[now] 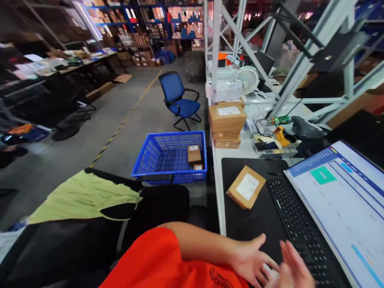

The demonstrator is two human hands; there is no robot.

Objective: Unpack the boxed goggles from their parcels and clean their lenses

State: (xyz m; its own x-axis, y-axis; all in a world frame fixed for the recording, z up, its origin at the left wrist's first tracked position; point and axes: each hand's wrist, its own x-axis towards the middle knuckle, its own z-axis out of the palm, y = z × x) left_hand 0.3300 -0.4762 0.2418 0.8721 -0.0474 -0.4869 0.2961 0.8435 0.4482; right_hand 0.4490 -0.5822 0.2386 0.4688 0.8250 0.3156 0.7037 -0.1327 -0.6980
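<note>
My left hand (253, 260) reaches in from the orange sleeve over the front of the black desk mat (249, 224). Its thumb and fingers are apart. Beside it, my right hand (295, 268) is raised with its fingers stretched out, cut off by the bottom edge. A small white thing (271, 273) shows between the hands; its kind cannot be made out. Farther up the mat lies a brown cardboard box (246, 187) with a white label, apart from both hands. The black keyboard (295, 216) is close by my right hand, below a lit monitor (339, 200).
A blue plastic crate (174, 176) with small boxes stands left of the desk. Stacked cartons (227, 120), a white fan (247, 79) and a tray of odds and ends (276, 146) are farther back. A blue chair (180, 96) and a black seat with a yellow-green garment (90, 196) stand on the floor.
</note>
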